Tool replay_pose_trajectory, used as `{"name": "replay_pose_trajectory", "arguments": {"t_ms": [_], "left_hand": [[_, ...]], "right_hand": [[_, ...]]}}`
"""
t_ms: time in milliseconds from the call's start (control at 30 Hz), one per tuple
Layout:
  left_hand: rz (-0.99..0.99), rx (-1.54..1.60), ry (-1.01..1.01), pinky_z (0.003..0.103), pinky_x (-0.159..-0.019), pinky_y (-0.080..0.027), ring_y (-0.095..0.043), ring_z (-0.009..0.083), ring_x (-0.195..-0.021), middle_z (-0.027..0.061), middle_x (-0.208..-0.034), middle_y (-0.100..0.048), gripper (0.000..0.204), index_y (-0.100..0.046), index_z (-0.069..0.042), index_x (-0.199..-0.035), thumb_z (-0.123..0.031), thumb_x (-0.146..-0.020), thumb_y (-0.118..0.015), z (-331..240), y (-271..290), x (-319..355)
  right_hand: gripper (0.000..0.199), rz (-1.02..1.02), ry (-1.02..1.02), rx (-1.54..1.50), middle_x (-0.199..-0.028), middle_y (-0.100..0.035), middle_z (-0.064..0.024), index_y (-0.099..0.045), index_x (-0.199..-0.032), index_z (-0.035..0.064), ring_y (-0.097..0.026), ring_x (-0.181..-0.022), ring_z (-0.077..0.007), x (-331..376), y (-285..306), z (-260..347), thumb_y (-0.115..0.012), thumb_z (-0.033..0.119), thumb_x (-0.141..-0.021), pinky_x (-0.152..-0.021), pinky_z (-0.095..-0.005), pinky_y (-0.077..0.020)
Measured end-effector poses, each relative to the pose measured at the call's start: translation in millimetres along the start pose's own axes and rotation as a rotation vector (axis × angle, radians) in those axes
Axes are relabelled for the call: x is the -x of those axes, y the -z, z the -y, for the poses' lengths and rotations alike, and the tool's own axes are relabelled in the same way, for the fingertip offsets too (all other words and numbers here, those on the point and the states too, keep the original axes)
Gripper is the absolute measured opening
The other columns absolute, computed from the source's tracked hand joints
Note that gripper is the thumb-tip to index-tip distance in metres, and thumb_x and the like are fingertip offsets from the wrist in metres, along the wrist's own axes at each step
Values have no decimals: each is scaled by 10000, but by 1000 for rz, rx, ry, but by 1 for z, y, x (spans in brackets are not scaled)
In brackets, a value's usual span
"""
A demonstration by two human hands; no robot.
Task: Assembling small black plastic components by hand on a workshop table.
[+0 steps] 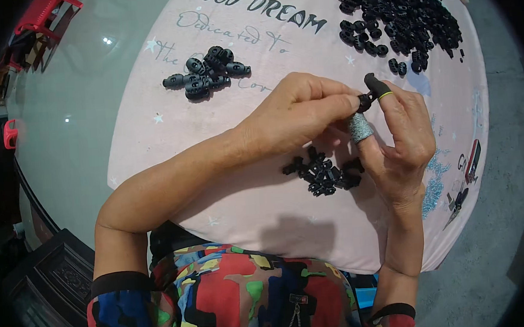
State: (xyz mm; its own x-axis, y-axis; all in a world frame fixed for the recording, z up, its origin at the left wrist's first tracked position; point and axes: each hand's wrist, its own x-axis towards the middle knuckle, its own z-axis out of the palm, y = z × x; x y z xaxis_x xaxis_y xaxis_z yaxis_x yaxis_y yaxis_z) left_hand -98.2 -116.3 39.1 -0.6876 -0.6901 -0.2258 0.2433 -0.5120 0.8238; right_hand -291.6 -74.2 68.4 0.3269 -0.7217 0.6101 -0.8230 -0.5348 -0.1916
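Note:
Both hands meet over the right half of the pink-covered table. The fingertips of my left hand (307, 110) pinch a small black cord lock part (364, 103). On the other side of it, my right hand (400, 125) closes thumb and index finger on the same part. A black finger cot with a yellow rim covers the right index fingertip, and grey speckled wrap goes round the thumb. Just below the hands lies a heap of small black plastic pieces (325, 174). Fingers partly hide the held part.
A small pile of black cord locks (205, 74) lies to the left. A large pile of black cord lock parts (400, 14) fills the far right. Silvery-blue bits (433, 189) and scissors (456, 204) lie near the right edge of the tablecloth (147, 146). Red stools (43, 18) stand far left.

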Motion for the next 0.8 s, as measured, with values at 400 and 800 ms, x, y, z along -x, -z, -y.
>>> {"name": "replay_pose_trajectory", "arguments": {"t_ms": [400,800], "left_hand": [[-117,-77,-139,203,-569,-524,-613,49,-632,16,-746,-689,272,-750,26,-931,-175,-1035,-598,11,-13,4],[-152,-92,-164,214,-557,-516,-598,56,-605,22,-747,-689,302,-735,37,-908,-194,-1038,-592,14,-11,5]], "right_hand": [[433,7,126,73,-988,-694,-177,-682,-1103,-88,-660,-802,-320,3,-5,-1,-743,7,-685,-693,-376,-550],[385,28,104,-23,-955,-696,-182,-690,-1081,-92,-666,-792,-334,3,-11,2,-717,-22,-703,-698,-385,-551]]}}
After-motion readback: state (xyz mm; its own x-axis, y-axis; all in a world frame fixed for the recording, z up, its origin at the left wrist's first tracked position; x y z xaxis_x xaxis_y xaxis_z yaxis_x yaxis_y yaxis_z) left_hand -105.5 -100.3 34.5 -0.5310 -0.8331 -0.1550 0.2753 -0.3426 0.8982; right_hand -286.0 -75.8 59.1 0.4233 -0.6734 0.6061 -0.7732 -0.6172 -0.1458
